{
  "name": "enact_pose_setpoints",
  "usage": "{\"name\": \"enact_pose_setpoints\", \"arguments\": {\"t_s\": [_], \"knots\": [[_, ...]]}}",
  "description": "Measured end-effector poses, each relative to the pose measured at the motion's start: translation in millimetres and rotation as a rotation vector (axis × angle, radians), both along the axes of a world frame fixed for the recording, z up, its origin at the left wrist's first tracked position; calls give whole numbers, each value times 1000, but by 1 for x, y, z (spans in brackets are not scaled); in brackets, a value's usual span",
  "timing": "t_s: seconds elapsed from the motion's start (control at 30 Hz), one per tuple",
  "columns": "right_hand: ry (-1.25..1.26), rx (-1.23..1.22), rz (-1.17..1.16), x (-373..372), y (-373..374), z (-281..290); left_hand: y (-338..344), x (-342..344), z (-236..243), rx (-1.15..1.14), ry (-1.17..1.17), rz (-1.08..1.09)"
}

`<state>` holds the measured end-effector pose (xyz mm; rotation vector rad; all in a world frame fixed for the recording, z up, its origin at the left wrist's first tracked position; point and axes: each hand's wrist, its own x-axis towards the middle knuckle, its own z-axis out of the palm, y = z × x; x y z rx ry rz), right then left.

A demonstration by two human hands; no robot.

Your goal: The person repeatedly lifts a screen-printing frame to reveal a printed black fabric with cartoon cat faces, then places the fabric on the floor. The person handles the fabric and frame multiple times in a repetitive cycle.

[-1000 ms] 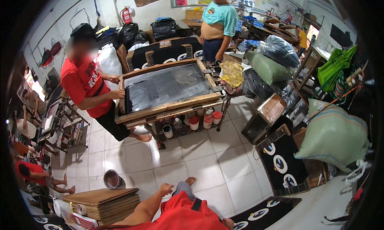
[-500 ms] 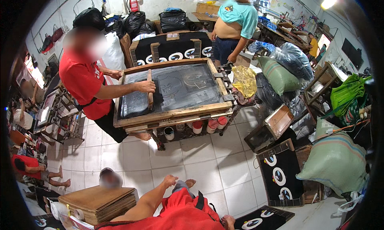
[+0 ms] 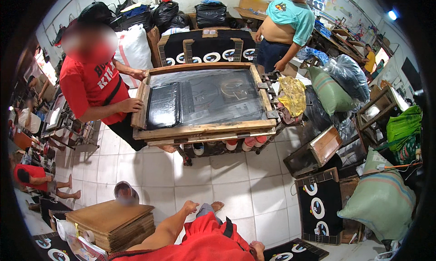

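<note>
My left hand (image 3: 190, 207) is at my knee beside the grey shorts (image 3: 205, 211), its fingers curled with nothing visible in them. At the lower edge my right hand (image 3: 257, 249) shows only partly, against my red clothing (image 3: 200, 240); its fingers are unclear. Across the floor, a large wood-framed printing screen (image 3: 209, 127) lies on a metal stand. Glossy black ink (image 3: 163, 105) covers its left part. A co-worker in a red shirt (image 3: 91, 86) has both hands at the frame's left end. Another person in a turquoise shirt (image 3: 290, 18) stands at its hinged right end.
A stack of brown boards (image 3: 109, 224) is at my left. Black printed panels (image 3: 316, 206) lie at my right, beside a stuffed green sack (image 3: 381, 197). Paint pots (image 3: 231, 144) stand beneath the screen. Black bags (image 3: 210, 15) and a wooden box (image 3: 318, 147) lie about.
The red-shirted co-worker's hand has moved from mid-screen to the left end with the wooden squeegee, leaving glossy ink there. My view has shifted slightly; my hands stay in place.
</note>
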<state>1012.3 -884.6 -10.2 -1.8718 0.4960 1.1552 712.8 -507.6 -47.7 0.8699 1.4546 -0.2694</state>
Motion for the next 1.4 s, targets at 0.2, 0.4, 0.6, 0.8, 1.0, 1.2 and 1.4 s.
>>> {"name": "enact_pose_setpoints", "arguments": {"t_s": [0.2,0.4,0.6,0.8,1.0,1.2,1.4], "knots": [[144,6,124,-9,-30,-17,-16,-9,-12,-5,-5,79],[114,57,43,14,-26,-8,72,48,-4,124,-363,504],[-45,-120,18,27,-11,-10,265,154,50,276,-660,1125],[-78,-137,29,49,13,-2,347,206,74,102,-752,1606],[-31,-8,-41,43,36,-31,359,205,74,75,-677,1705],[-22,-3,13,52,52,-36,347,196,60,139,-468,1867],[-81,-129,39,70,67,4,357,181,79,318,-890,1469]]}}
